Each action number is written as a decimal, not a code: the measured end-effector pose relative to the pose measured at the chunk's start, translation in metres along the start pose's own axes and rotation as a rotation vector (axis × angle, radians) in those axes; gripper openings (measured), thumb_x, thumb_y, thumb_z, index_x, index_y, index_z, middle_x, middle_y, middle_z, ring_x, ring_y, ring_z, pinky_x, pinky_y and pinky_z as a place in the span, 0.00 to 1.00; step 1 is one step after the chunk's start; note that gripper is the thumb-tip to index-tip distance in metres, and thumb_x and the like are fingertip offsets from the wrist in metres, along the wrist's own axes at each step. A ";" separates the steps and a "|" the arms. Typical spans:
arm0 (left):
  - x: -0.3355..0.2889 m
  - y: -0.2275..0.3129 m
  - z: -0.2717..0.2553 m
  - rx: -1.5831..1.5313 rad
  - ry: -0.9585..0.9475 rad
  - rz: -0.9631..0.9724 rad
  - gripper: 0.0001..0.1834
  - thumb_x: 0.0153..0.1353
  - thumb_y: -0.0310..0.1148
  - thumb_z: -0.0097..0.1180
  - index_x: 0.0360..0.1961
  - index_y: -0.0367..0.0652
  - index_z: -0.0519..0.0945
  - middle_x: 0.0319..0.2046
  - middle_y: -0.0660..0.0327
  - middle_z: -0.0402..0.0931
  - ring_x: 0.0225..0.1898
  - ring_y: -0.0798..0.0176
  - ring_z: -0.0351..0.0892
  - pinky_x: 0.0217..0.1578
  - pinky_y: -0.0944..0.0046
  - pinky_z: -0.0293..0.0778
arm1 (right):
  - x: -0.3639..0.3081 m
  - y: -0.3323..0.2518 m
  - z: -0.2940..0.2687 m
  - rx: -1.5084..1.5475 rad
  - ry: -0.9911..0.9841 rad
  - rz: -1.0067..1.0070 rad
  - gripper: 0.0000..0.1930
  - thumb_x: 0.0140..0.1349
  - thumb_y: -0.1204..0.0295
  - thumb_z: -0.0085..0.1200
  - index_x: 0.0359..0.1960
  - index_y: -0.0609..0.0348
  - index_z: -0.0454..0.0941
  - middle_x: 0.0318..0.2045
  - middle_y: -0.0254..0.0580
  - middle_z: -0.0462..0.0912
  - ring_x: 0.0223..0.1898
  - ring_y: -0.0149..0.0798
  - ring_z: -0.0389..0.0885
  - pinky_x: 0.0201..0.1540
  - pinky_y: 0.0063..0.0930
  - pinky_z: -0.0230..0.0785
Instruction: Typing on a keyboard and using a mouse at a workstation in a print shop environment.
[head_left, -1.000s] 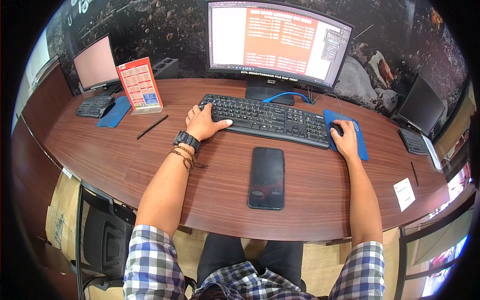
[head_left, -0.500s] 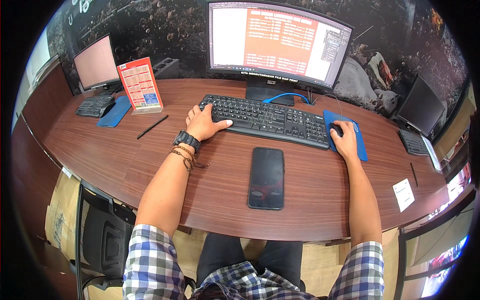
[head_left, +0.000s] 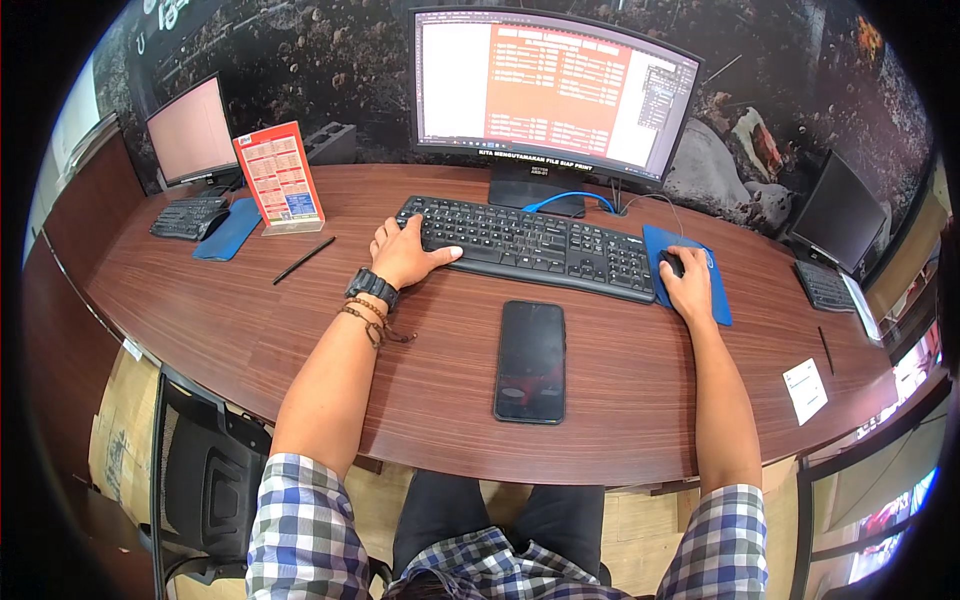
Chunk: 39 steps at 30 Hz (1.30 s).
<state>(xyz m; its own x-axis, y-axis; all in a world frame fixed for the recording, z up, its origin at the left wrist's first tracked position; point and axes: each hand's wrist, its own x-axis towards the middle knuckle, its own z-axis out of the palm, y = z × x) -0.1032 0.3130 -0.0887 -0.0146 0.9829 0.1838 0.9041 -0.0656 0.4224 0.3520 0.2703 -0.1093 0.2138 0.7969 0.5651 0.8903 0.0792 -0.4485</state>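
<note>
My left hand (head_left: pixel 405 254) rests on the left end of a black keyboard (head_left: pixel 540 243), its thumb stretched along the near edge and its fingers apart. A dark watch and beaded bracelets circle that wrist. My right hand (head_left: pixel 690 288) is wrapped over a small black computer mouse (head_left: pixel 673 262) on a blue mouse pad (head_left: pixel 713 290). Behind the keyboard stands a wide curved monitor (head_left: pixel 555 85), lit with a red page of white text. A dark-screened phone (head_left: pixel 530 362) lies flat between my forearms.
On the brown desk (head_left: pixel 450 430), a red-and-white card stand (head_left: pixel 280 178) and a black pen (head_left: pixel 304 260) lie to the left, near a second monitor (head_left: pixel 188 130). Rightward are a paper slip (head_left: pixel 805 390), another pen (head_left: pixel 826 350) and a dark monitor (head_left: pixel 842 213). A black chair (head_left: pixel 205 480) stands lower left.
The whole view has shifted slightly, with the monitor and keyboard sitting a little lower in the picture. Both hands keep their places on the keyboard and mouse.
</note>
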 end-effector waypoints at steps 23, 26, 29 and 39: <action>0.000 -0.001 0.001 0.015 0.003 0.011 0.55 0.49 0.69 0.65 0.68 0.37 0.65 0.64 0.35 0.60 0.69 0.34 0.54 0.67 0.42 0.52 | 0.000 0.001 0.000 -0.002 0.005 -0.008 0.18 0.57 0.64 0.59 0.49 0.54 0.81 0.51 0.48 0.76 0.54 0.52 0.77 0.56 0.41 0.69; 0.001 -0.002 0.002 0.017 0.004 0.007 0.56 0.49 0.69 0.64 0.68 0.38 0.65 0.65 0.35 0.59 0.69 0.35 0.53 0.68 0.42 0.52 | 0.000 -0.001 -0.002 0.027 -0.025 -0.044 0.18 0.56 0.65 0.60 0.49 0.55 0.82 0.50 0.48 0.76 0.54 0.52 0.77 0.56 0.40 0.69; 0.002 -0.003 0.003 0.022 0.006 0.005 0.56 0.49 0.69 0.65 0.68 0.38 0.65 0.65 0.35 0.59 0.69 0.35 0.54 0.68 0.42 0.52 | 0.000 -0.001 -0.001 0.058 -0.030 -0.069 0.18 0.56 0.66 0.60 0.48 0.55 0.82 0.50 0.48 0.77 0.53 0.51 0.77 0.56 0.39 0.69; 0.001 -0.002 0.007 0.000 0.009 0.051 0.52 0.52 0.66 0.64 0.71 0.45 0.64 0.68 0.38 0.53 0.72 0.36 0.45 0.69 0.34 0.40 | 0.000 -0.002 -0.001 0.110 -0.046 -0.097 0.17 0.55 0.68 0.60 0.47 0.57 0.82 0.49 0.48 0.77 0.53 0.51 0.77 0.56 0.39 0.69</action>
<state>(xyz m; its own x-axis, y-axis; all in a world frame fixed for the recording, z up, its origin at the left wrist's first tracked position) -0.1024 0.3156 -0.0957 0.0279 0.9765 0.2136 0.9039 -0.1159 0.4118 0.3506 0.2695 -0.1075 0.1079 0.8089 0.5780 0.8556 0.2205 -0.4682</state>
